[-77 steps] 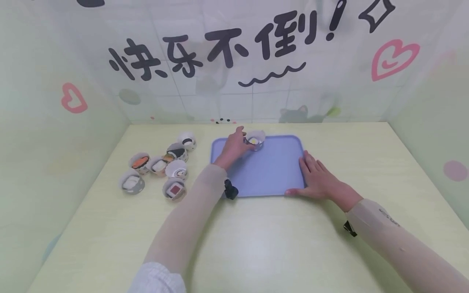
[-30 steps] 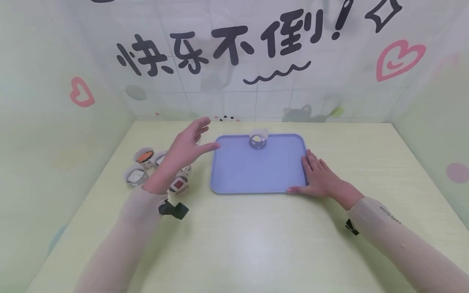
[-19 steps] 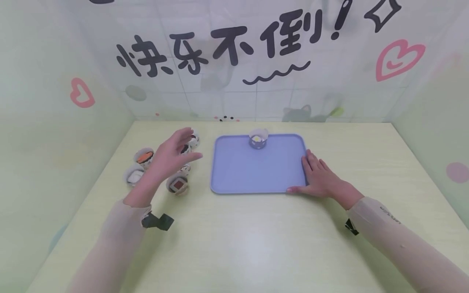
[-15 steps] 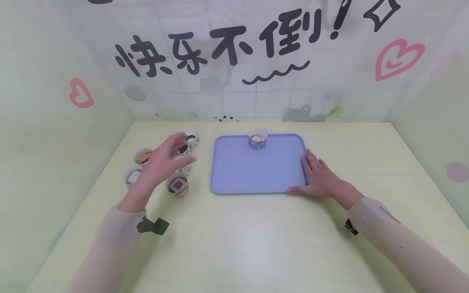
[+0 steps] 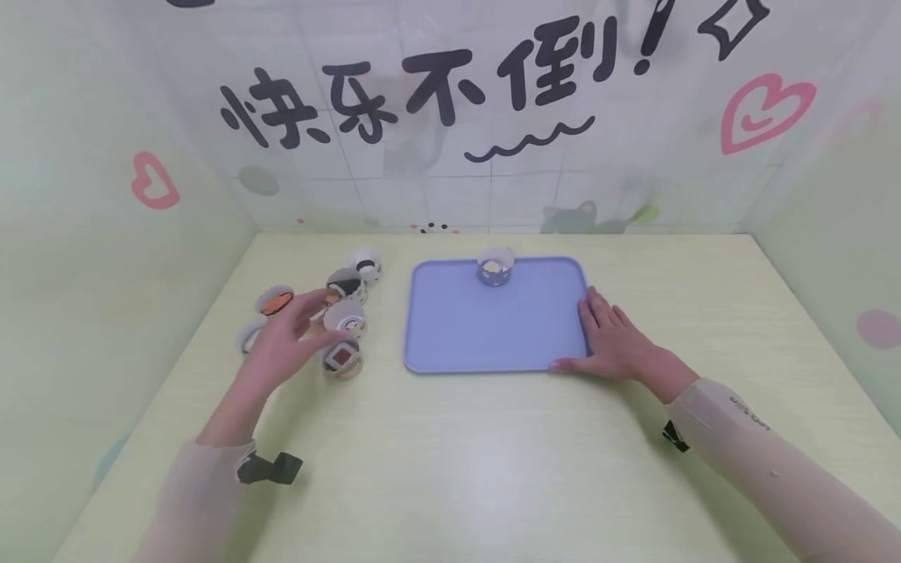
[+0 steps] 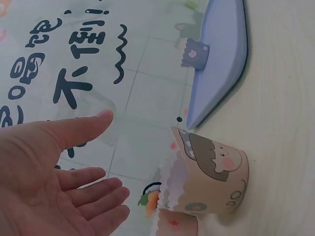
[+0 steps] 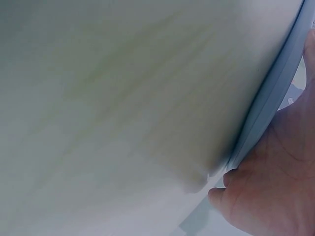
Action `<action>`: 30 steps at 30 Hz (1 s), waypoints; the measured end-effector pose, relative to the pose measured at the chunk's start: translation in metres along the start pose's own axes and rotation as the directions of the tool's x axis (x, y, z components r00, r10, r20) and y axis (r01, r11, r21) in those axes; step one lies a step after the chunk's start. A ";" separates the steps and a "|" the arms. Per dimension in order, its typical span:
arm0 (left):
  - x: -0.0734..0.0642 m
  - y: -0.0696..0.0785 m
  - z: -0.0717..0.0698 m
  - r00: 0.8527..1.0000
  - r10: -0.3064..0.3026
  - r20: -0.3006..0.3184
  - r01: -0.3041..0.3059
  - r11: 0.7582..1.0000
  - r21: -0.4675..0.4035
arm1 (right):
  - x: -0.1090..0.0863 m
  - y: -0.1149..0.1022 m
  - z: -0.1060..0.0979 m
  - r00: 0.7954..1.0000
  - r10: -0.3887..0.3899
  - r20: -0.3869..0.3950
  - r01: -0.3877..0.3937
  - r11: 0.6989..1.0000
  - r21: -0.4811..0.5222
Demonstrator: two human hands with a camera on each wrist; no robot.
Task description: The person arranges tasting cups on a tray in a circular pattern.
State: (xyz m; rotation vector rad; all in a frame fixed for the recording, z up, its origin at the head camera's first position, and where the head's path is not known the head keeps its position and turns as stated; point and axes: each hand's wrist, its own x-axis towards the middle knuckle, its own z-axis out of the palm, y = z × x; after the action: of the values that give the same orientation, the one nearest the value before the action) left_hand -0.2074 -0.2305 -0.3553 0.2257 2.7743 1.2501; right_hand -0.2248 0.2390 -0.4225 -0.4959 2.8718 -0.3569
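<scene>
In the head view my left hand hovers at a cluster of small scalloped paper cups, thumb and fingers spread beside a white cup. Just in front of that cup sits one holding a red-centred square piece. The left wrist view shows the palm facing a peach cup with a cartoon face, nothing held. My right hand lies with straight fingers along the right edge of a blue tray, its thumb at the near right corner. On the tray's far edge stands a cup with a yellow-and-white piece.
Other cups in the cluster hold an orange piece, a black-topped piece and a black-and-white piece. A further cup is partly behind the left hand. Decorated walls enclose the pale table at the back and sides.
My left hand let go of the cup on the tray, came away leftward, and lowered toward the near cups of the cluster. The right hand stayed at the tray's edge.
</scene>
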 end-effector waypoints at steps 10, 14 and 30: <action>-0.015 -0.024 0.000 0.999 -0.048 0.013 0.049 0.999 -0.025 | -0.001 0.002 -0.001 1.000 0.007 0.002 -0.007 1.000 0.001; -0.018 -0.031 0.002 0.999 -0.053 0.007 0.054 0.998 -0.036 | -0.001 0.003 0.000 1.000 0.011 0.002 -0.011 1.000 -0.005; -0.025 -0.054 0.015 0.996 -0.081 0.023 0.084 0.985 -0.150 | -0.001 0.002 0.001 1.000 0.008 0.002 -0.008 1.000 -0.004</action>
State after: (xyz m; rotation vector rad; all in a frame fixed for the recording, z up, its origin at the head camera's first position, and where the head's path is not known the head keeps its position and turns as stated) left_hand -0.1861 -0.2589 -0.4047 0.1077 2.6295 1.4219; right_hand -0.2243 0.2407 -0.4238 -0.4856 2.8718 -0.3491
